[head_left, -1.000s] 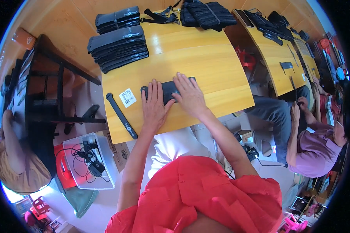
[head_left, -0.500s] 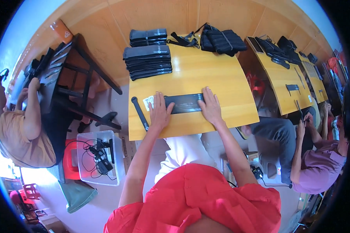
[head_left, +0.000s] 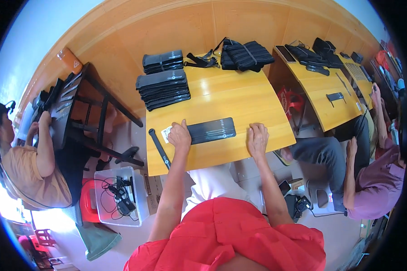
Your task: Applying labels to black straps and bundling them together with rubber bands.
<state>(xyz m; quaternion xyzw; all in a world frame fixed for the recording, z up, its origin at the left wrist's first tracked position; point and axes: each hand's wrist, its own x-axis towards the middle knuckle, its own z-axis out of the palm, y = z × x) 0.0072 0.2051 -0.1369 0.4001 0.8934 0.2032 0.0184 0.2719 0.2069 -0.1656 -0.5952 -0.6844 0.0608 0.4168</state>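
A flat black pouch (head_left: 212,131) with pale stripes toward its right end lies on the yellow wooden table (head_left: 226,99) in front of me. My left hand (head_left: 180,134) is closed on the pouch's left end and hides that end. Beside it a white printed label (head_left: 166,134) shows partly from under the hand. My right hand (head_left: 257,139) rests on the table to the right of the pouch, apart from it. Its fingers are loosely bent, with nothing visible in them. Left of my left hand lies a narrow black strap (head_left: 158,148).
Stacked black pouches (head_left: 163,88) stand at the table's back left. Loose black straps (head_left: 201,60) and a tied black bundle (head_left: 244,55) lie beside them. People sit left and right at other tables. A clear plastic bin (head_left: 122,194) with cables stands on the floor.
My right hand has come off the pouch and moved right. My left hand has gone from lying flat to closed on the pouch's left end. The right-hand person's one hand has risen.
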